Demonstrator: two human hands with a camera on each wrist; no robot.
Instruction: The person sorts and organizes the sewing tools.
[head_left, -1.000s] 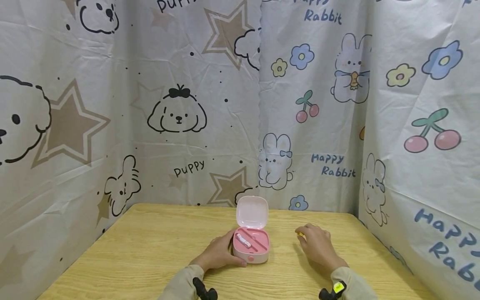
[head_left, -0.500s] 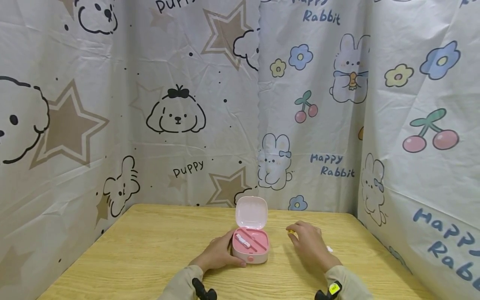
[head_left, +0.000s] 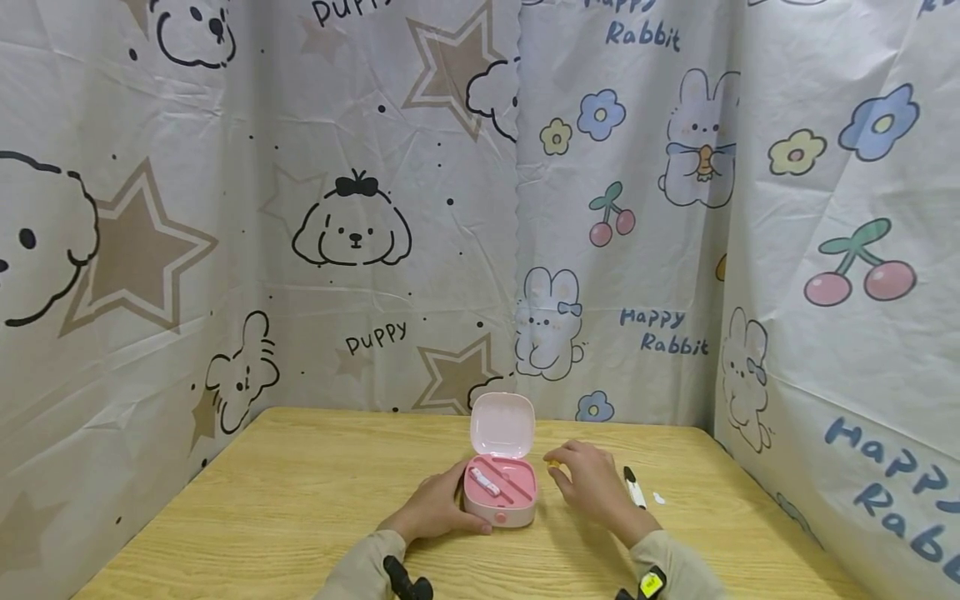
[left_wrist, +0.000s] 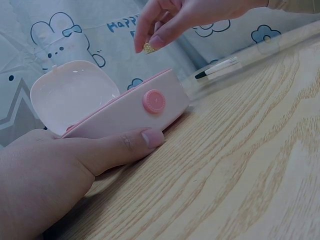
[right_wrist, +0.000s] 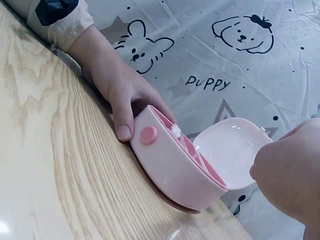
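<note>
A small pink box (head_left: 501, 507) with two thin dividers stands on the table, its pale lid (head_left: 502, 425) raised at the back. My left hand (head_left: 438, 500) grips the box's left side, thumb along the front near the round pink button (left_wrist: 154, 102). Inside, in the left part, lies a small white patterned item (head_left: 485, 482). Just right of the box, my right hand (head_left: 596, 485) pinches a small yellow object (left_wrist: 149, 48) between thumb and fingers, above the table. What kind of object it is cannot be made out. In the right wrist view the right hand hides it.
A black-and-white pen (head_left: 634, 487) lies on the wooden table (head_left: 330, 450) behind the right wrist, with a small white piece (head_left: 659, 498) to its right. Printed curtains (head_left: 360, 292) stand around the table at the back and sides.
My right hand has moved left toward the box with the yellow object, uncovering the pen and the small white piece. The left hand and the box have stayed in place.
</note>
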